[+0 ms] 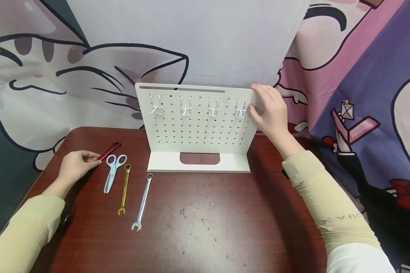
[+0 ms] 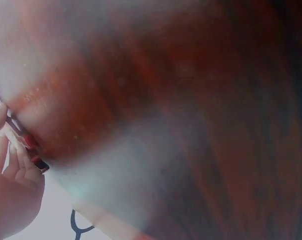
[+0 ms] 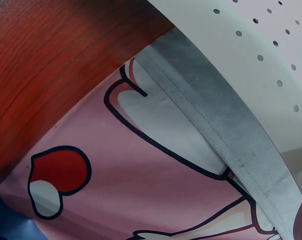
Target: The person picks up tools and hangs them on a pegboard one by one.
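At the left of the table, my left hand [image 1: 76, 166] pinches a red combination wrench [image 1: 108, 150] between thumb and fingers. In the left wrist view the red wrench [image 2: 28, 141] shows between the fingertips of the left hand [image 2: 16, 195]. My right hand [image 1: 270, 110] grips the upper right corner of a white pegboard [image 1: 198, 131], thumb on its front face and fingers over the top edge. The board stands upright on its flat base, with several wire hooks [image 1: 185, 110] in a row near its top. A pair of light blue scissors [image 1: 112, 170] lies beside the red wrench.
Right of the scissors lie a gold combination wrench [image 1: 124, 189] and a larger silver one [image 1: 142, 203], both pointing roughly toward me. All of it is on a dark red-brown wooden table [image 1: 205, 235]. A cartoon-printed cloth [image 1: 225, 41] hangs close behind the table and along its right side.
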`<state>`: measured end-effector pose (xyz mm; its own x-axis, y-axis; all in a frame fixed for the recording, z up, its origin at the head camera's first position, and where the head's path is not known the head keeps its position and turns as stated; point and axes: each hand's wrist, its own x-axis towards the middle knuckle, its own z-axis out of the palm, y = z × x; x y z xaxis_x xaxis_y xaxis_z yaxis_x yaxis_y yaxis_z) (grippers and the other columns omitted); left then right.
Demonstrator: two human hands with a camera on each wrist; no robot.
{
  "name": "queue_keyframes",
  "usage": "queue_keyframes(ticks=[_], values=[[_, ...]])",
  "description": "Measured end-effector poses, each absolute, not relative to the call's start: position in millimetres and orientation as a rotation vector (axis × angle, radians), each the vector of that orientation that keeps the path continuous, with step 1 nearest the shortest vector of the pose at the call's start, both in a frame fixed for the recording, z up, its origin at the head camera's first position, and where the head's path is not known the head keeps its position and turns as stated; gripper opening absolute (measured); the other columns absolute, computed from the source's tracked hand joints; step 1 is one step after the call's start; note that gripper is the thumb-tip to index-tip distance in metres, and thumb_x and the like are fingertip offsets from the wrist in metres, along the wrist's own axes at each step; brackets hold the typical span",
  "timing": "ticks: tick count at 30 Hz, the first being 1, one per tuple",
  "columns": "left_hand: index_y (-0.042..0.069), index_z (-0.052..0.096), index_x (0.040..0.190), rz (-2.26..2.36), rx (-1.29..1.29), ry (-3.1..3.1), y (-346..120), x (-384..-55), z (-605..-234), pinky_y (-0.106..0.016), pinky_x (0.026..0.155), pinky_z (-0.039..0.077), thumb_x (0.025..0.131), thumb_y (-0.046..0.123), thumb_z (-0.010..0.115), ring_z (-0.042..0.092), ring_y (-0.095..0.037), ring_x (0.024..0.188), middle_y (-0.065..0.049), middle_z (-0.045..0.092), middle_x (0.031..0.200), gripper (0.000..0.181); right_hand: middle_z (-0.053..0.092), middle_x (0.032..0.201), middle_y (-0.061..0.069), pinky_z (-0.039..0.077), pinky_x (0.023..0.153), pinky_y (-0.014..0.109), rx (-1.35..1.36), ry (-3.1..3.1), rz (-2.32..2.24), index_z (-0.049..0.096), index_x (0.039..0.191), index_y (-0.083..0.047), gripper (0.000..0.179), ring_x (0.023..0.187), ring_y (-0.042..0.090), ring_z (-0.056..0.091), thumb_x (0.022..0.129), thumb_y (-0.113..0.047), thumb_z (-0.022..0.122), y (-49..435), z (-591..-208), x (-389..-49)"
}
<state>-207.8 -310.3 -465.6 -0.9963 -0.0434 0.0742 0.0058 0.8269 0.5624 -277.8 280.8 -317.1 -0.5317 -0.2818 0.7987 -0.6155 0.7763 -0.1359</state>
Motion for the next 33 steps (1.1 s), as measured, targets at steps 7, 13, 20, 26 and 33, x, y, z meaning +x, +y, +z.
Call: queue_keyframes(ticks=[7, 13, 20, 26, 33], values=[[-0.015, 0.075, 0.107, -0.905, 0.028, -2.954, -311.1, -212.3, -463.9, -0.017, 0.066, 0.043, 0.095, 0.013, 0.081, 0.075, -0.028, 0.077, -0.031, 0.078, 0.094, 0.031, 0.07, 0.139, 0.02, 0.038, 0.127, 0.04, 0.659, -2.148, 0.516, 0.066, 0.138, 0.001, 0.046, 0.133, 0.038, 0.062, 0.093, -0.005, 0.072, 282.2, -316.2, -279.3], [-0.015, 0.075, 0.108, -0.963, 0.069, -3.025, -317.7, -217.5, -456.3, -0.02, 0.061, 0.044, 0.097, 0.02, 0.079, 0.06, -0.007, 0.071, -0.027, 0.079, 0.091, 0.037, 0.071, 0.137, 0.02, 0.038, 0.127, 0.039, 0.67, -2.135, 0.535, 0.066, 0.138, 0.001, 0.046, 0.131, 0.037, 0.063, 0.092, -0.004, 0.072, 280.8, -314.7, -281.0], [-0.014, 0.076, 0.101, -0.911, -0.003, -3.137, -322.3, -227.0, -447.2, -0.029, 0.063, 0.043, 0.097, 0.021, 0.078, 0.059, -0.018, 0.074, -0.025, 0.077, 0.086, 0.036, 0.07, 0.138, 0.02, 0.038, 0.127, 0.041, 0.672, -2.142, 0.515, 0.065, 0.139, 0.001, 0.047, 0.131, 0.038, 0.063, 0.093, -0.005, 0.071, 281.2, -314.3, -282.0], [-0.013, 0.076, 0.102, -0.91, 0.035, -3.154, -320.0, -224.9, -442.5, -0.03, 0.062, 0.044, 0.097, 0.019, 0.078, 0.061, -0.021, 0.074, -0.023, 0.078, 0.085, 0.032, 0.07, 0.139, 0.02, 0.039, 0.127, 0.042, 0.679, -2.144, 0.507, 0.065, 0.14, 0.001, 0.047, 0.131, 0.039, 0.062, 0.093, -0.005, 0.071, 280.7, -314.7, -279.7], [-0.012, 0.076, 0.106, -0.93, 0.105, -3.042, -312.6, -212.3, -440.2, -0.026, 0.065, 0.044, 0.098, 0.019, 0.078, 0.063, -0.008, 0.073, -0.024, 0.08, 0.088, 0.032, 0.069, 0.139, 0.021, 0.038, 0.127, 0.04, 0.683, -2.146, 0.499, 0.065, 0.139, 0.001, 0.047, 0.132, 0.038, 0.062, 0.093, -0.005, 0.071, 280.5, -315.0, -277.0]])
